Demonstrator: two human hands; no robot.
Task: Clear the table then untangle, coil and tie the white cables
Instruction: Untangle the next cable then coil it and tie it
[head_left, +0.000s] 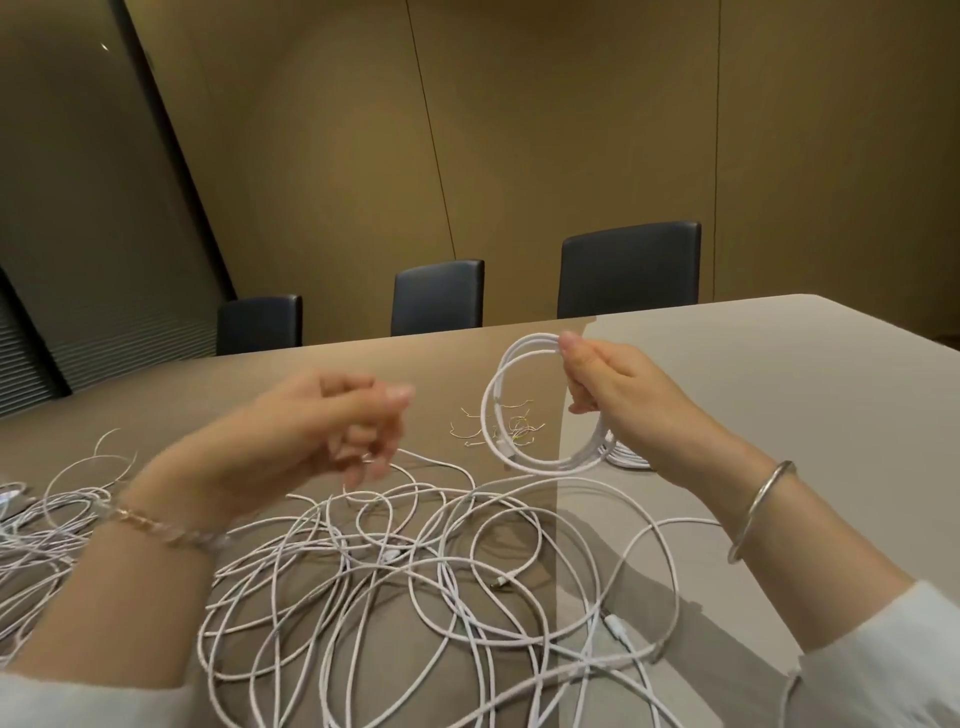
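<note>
My right hand (618, 384) grips a coiled white cable (506, 410) and holds the round coil upright above the table. My left hand (332, 431) hovers to the left of it, blurred, fingers curled; whether it pinches a strand I cannot tell. Below both hands a big tangle of white cables (415, 582) sprawls over the beige table (779, 374). More loose white cable (62, 499) lies at the left edge. Behind my right hand part of another coiled white cable (631, 460) rests on the table.
A small heap of thin wire twist ties (498, 426) lies on the table behind the held coil. Three dark chairs (628, 270) stand along the far side of the table. A tan wall panel rises behind them.
</note>
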